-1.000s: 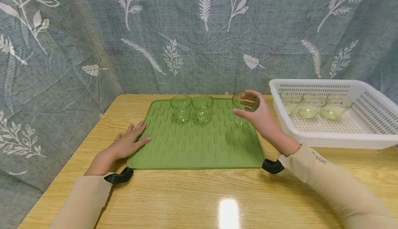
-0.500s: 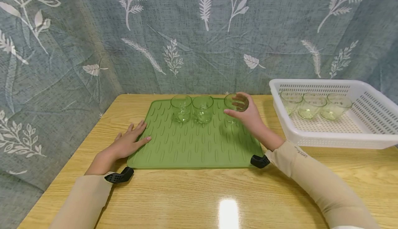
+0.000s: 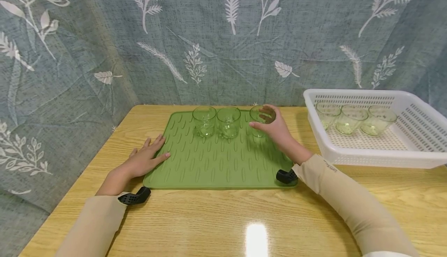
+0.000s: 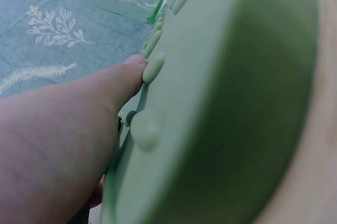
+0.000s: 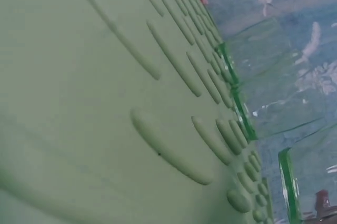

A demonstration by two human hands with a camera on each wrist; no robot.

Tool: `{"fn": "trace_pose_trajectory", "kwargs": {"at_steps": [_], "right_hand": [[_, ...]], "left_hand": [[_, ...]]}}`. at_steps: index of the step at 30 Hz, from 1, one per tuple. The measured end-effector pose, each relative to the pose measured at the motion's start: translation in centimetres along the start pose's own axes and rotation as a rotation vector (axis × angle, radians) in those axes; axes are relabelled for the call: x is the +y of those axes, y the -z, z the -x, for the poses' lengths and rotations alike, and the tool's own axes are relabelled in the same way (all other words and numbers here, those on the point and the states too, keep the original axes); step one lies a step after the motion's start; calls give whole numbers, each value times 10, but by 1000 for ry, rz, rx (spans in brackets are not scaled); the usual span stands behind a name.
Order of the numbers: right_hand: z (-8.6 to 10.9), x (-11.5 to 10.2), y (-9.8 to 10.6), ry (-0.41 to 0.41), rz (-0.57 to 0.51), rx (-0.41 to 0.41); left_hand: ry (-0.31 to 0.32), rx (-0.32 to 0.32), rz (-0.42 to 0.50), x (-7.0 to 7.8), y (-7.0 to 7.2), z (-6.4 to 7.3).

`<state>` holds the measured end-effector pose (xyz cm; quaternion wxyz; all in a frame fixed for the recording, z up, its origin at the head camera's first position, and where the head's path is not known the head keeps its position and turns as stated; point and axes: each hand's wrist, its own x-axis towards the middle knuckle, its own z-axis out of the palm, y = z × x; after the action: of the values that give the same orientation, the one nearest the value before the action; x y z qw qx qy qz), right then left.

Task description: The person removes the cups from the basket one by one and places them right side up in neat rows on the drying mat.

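Observation:
My right hand (image 3: 276, 129) grips a clear green-tinted drinking glass (image 3: 257, 132) upright, thumb on the near side and fingers round the far side. In the right wrist view this glass (image 5: 316, 176) shows a narrow gap between its base and the green ribbed mat (image 3: 223, 168). Left of it, two similar glasses, one in the middle (image 3: 228, 125) and one farther left (image 3: 204, 124), stand upright side by side on the mat's back part. With fingers spread, my left hand (image 3: 143, 162) rests at the mat's left edge, its thumb (image 4: 126, 74) on the rim.
A white perforated plastic basket (image 3: 370, 156) stands to the right, holding three more glasses (image 3: 350, 121) that lean inside. Behind the wooden table (image 3: 195, 222) hangs a grey-blue curtain (image 3: 209, 71) with white leaf patterns.
My right hand has carried the glass left over the mat, closer to the two standing glasses, slowing in the last half second. The left hand has stayed in place.

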<state>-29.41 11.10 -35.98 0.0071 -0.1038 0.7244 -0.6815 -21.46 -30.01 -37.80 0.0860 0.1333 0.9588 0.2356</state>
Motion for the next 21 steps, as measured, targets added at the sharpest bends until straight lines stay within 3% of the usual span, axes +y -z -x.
{"fn": "trace_pose_trajectory", "kwargs": {"at_steps": [14,21], "right_hand": [[-14,10,-1,-67,-22,-24],[-15,13,-2,-57,-17,-35]], "left_hand": [[6,1,-1,0,0,1],[5,-1,-1,2,1,0]]}}
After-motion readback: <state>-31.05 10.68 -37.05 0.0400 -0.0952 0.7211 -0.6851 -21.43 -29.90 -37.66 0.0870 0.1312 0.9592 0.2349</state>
